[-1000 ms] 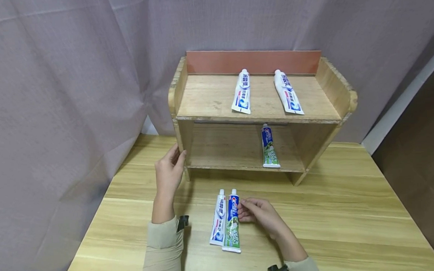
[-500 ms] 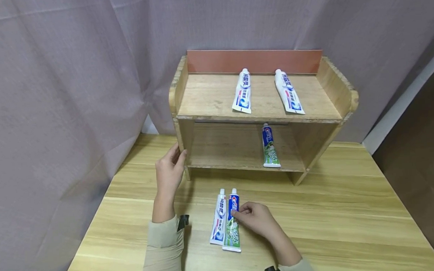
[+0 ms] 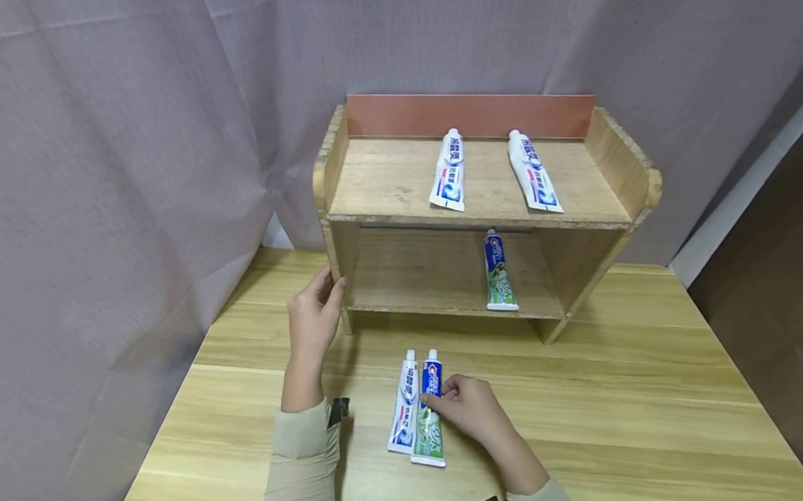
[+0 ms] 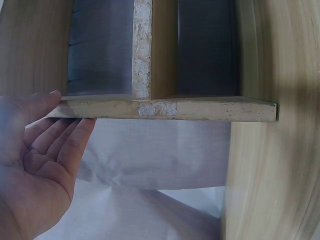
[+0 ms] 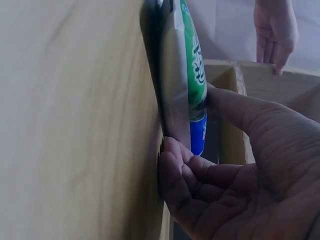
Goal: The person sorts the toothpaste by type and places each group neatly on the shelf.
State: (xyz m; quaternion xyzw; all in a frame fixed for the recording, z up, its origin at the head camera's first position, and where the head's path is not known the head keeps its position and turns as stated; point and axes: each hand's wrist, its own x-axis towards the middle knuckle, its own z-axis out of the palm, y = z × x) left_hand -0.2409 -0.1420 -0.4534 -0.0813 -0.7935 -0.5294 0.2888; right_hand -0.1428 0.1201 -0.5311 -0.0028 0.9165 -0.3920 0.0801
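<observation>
My left hand (image 3: 313,310) grips the front edge of the left side panel of a small wooden shelf (image 3: 477,219). In the left wrist view, the thumb lies on one face of that board and the fingers on the other. My right hand (image 3: 472,408) pinches a blue-and-green toothpaste tube (image 3: 428,436) by its right edge. Its thumb is on the printed face, and fingertips are at the underside in the right wrist view, where the tube (image 5: 196,65) lies along the table. Left of it, almost touching, lies a white toothpaste tube (image 3: 403,411).
Two white toothpaste tubes (image 3: 449,170) lie on the top shelf board. Another blue-and-green tube (image 3: 499,272) is on the lower board, towards the right. The wooden table (image 3: 650,389) extends around the shelf, with grey cloth (image 3: 134,142) behind it.
My right hand has moved left onto the blue-and-green tube, its thumb now across the printed face. My left hand and the shelf have stayed in place.
</observation>
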